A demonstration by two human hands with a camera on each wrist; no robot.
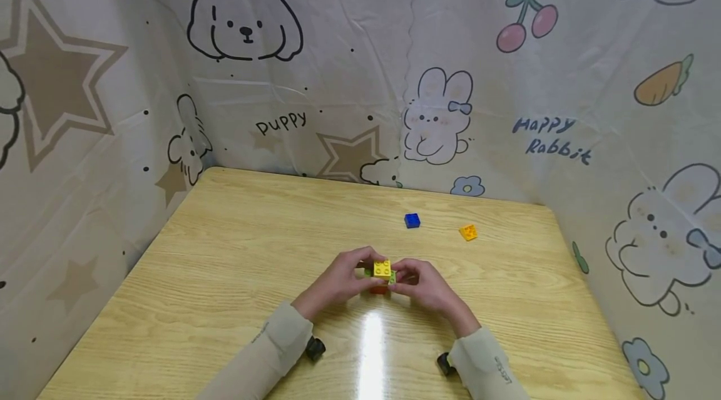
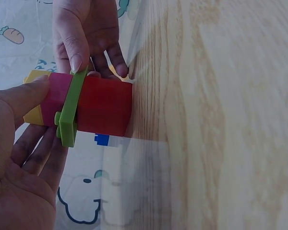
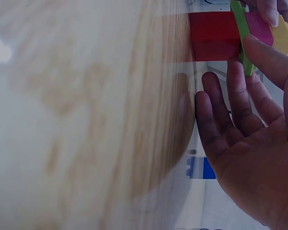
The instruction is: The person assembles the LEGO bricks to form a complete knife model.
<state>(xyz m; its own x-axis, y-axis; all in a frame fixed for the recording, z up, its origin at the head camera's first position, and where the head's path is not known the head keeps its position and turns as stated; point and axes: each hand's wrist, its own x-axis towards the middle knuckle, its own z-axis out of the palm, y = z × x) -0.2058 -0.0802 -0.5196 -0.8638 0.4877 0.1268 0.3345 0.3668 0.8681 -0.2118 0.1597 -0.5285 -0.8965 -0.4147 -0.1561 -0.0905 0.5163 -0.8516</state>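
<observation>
A small tower of toy building bricks stands on the table between the two hands. At its base is a red brick (image 2: 105, 105), with a long thin green plate (image 2: 72, 103) across it. Above the plate come a magenta brick (image 2: 57, 96) and, on top, a yellow brick (image 1: 382, 270) with its studs up. My left hand (image 1: 343, 278) pinches the upper bricks, its thumb across the yellow and magenta sides. From the other side, my right hand (image 1: 425, 287) grips the end of the green plate between thumb and fingers.
Beyond the hands lie a blue brick (image 1: 412, 220) and, to its right, an orange-yellow brick (image 1: 469, 233). The wooden table (image 1: 236, 243) is bordered at the back and sides by a printed cloth (image 1: 349, 87).
</observation>
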